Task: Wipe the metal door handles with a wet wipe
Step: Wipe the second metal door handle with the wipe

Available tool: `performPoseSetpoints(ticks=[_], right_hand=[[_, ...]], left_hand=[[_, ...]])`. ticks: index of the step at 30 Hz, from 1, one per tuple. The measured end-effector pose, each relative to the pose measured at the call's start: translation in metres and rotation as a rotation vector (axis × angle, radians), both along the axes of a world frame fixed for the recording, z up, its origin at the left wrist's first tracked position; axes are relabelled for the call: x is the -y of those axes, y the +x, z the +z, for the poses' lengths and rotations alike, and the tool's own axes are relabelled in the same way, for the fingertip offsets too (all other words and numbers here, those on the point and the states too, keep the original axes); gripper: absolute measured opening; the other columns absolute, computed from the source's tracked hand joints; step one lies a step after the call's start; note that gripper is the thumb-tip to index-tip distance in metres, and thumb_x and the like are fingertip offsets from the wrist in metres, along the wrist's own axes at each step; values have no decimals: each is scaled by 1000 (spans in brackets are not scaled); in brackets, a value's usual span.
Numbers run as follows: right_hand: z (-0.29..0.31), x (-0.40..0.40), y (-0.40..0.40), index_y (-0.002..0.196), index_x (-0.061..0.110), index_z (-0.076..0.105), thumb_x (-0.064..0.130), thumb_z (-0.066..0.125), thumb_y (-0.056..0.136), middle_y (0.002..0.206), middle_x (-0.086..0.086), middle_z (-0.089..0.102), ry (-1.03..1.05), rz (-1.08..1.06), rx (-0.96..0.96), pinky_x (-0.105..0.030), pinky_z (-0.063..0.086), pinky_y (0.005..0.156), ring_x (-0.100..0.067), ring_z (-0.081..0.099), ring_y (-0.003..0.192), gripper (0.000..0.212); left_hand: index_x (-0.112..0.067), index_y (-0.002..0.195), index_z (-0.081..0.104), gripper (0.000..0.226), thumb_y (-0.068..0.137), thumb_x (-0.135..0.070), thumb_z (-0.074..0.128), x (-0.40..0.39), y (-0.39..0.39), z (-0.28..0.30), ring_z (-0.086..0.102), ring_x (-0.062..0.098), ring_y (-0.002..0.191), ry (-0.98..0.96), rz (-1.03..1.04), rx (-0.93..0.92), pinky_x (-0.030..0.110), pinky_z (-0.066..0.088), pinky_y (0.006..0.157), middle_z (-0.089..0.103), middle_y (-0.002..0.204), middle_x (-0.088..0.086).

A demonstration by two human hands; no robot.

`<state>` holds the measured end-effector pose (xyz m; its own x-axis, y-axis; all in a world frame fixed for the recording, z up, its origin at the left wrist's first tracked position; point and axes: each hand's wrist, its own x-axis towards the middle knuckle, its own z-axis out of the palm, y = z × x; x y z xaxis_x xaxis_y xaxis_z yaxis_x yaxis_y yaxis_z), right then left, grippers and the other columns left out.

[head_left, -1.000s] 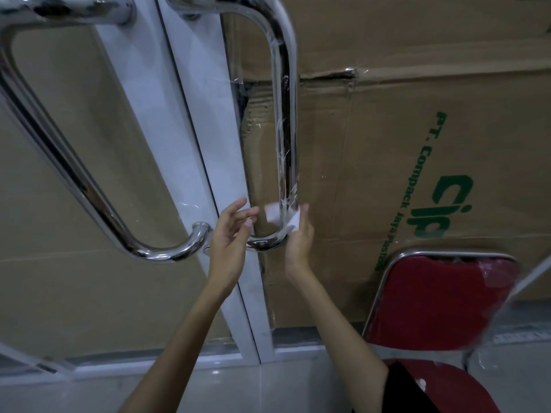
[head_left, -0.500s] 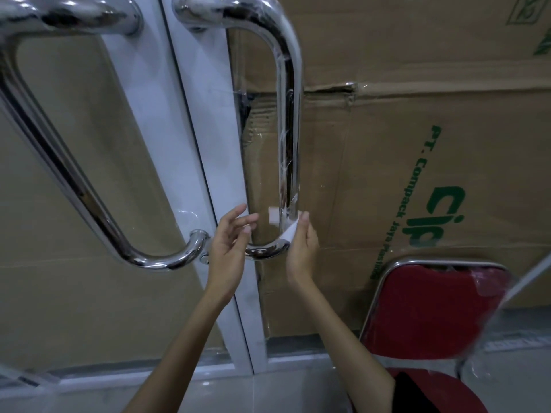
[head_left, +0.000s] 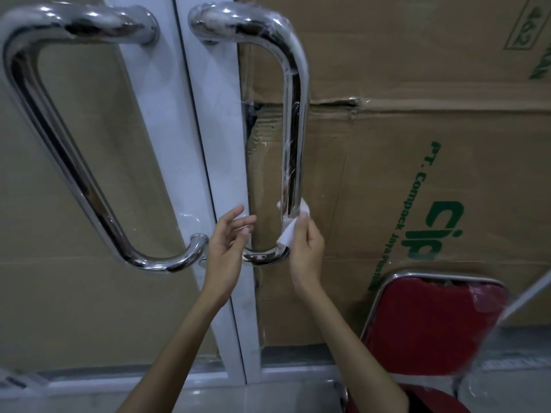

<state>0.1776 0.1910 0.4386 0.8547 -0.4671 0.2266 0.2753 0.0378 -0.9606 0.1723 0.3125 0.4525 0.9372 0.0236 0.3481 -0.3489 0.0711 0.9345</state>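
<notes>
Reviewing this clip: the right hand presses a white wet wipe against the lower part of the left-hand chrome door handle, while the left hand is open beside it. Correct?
Not quite. In the head view the right hand holds the white wet wipe against the right-hand chrome door handle, not the left one. The left hand is indeed open beside it.

The white-framed glass doors (head_left: 167, 150) carried the two chrome handles — the left handle (head_left: 59, 150) slanting on its panel, the right handle (head_left: 295, 120) upright just across the centre seam. Brown cardboard (head_left: 387, 174) showed behind the glass. On the pale floor (head_left: 238, 394) at the foot of the doors stood a red chair (head_left: 432, 329), off to the right.
</notes>
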Motion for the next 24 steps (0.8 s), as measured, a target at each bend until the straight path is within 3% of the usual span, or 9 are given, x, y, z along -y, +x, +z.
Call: performPoseSetpoints(ticks=[3,4,7,12,15,19,24], right_hand=[[23,-4,6,127,23,55,33,40,100,134,23,45,-253,-175,252,-44,31,114,-11,38,136,32],[24,-4,8,130,17,52,32,40,100,137,22,42,-359,-246,351,-44,29,115,-10,35,137,36],[-9,13,18,134,2,44,21,46,99,138,-4,44,-822,-438,591,-41,33,113,-18,37,135,40],[-56,72,22,140,20,41,7,63,91,152,3,30,-1572,-667,791,-47,20,115,-22,22,144,55],[-43,94,24,141,24,40,11,64,91,156,7,22,-1703,-752,830,-49,3,117,-25,18,145,57],[-1,81,31,131,31,53,26,64,92,138,16,48,-1665,-926,898,-56,-5,113,-22,23,144,41],[-13,84,28,134,26,53,28,51,96,141,10,51,-2102,-671,983,-60,-15,110,-18,27,141,38]], left_hand=[[-23,123,53,36,95,-1,49,1,0,-2,62,17,111,-7,17,-9,23,47,97,67,110,-5],[-23,124,52,36,95,-1,49,1,0,-1,62,18,111,-6,19,-6,23,47,97,67,110,-5],[-22,125,52,37,95,0,47,0,-2,-1,62,17,110,9,29,43,24,47,98,68,110,-1],[-18,126,51,37,95,0,48,-9,-3,-4,62,16,109,30,40,63,27,46,98,69,108,2],[-15,126,51,36,95,2,48,-11,-4,-4,63,14,106,13,65,65,22,46,95,69,106,0],[-18,126,51,36,95,0,48,1,-3,-4,60,17,111,21,73,42,26,44,98,68,110,3],[-15,129,50,37,95,0,48,9,-2,3,58,8,111,45,52,30,23,44,96,66,113,1]])
